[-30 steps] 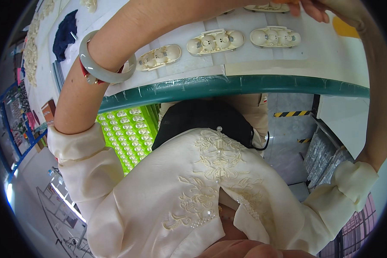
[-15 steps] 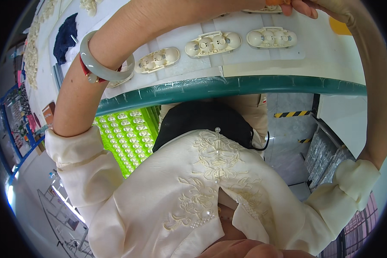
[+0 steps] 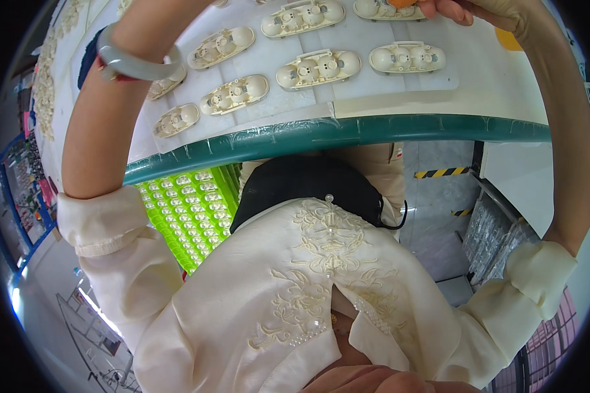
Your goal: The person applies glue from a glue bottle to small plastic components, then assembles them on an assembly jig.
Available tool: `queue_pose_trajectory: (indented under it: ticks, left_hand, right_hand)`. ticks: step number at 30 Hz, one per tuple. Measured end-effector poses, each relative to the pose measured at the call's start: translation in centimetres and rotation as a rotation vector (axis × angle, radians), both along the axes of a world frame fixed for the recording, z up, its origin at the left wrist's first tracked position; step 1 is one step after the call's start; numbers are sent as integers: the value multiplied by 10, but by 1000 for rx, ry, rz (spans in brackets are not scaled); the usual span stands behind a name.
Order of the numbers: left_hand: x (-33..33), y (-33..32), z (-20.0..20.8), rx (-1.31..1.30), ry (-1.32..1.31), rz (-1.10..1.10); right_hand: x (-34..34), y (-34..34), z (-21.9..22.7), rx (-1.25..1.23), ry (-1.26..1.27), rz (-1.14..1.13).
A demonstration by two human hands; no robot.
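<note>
Following the left forearm up to the top edge; losing the left hand beyond it, so being unable to tell its state. Seeing only part of the right hand, cut by the same edge: showing bent fingers beside a small orange item, itself mostly out of frame. Being unable to tell whether grasping or merely touching it.

Counting cream oblong housings, domed, in two slanting rows on the white worktop, behind its green rim. Finding the far right one clipped above and overlapped by the orange item. Losing part of another behind the pale bangle.

Glimpsing only a strip of dark blue cloth behind the arm, and a yellow thing partly covered by the right wrist. Noting a bright green tray below, partly hidden by the sleeve; failing to resolve its small pale pieces.
</note>
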State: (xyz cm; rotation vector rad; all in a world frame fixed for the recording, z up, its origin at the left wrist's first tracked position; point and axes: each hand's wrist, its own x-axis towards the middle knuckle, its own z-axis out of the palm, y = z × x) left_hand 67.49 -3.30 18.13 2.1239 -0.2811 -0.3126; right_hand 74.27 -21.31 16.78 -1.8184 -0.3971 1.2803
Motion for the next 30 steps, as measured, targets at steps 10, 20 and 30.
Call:
queue_pose_trajectory:
  ticks: [10, 20, 30]
  left_hand:
    - [-40, 7, 15, -81, 251, 217]
    - [-51, 27, -23, -242, 133, 203]
    - [-48, 21, -32, 7, -424, 28]
  right_hand:
    - [-9, 6, 22, -327, -262, 100]
    - [-17, 45, 69, -399, 22, 133]
    - [-34, 46, 21, -280, -274, 189]
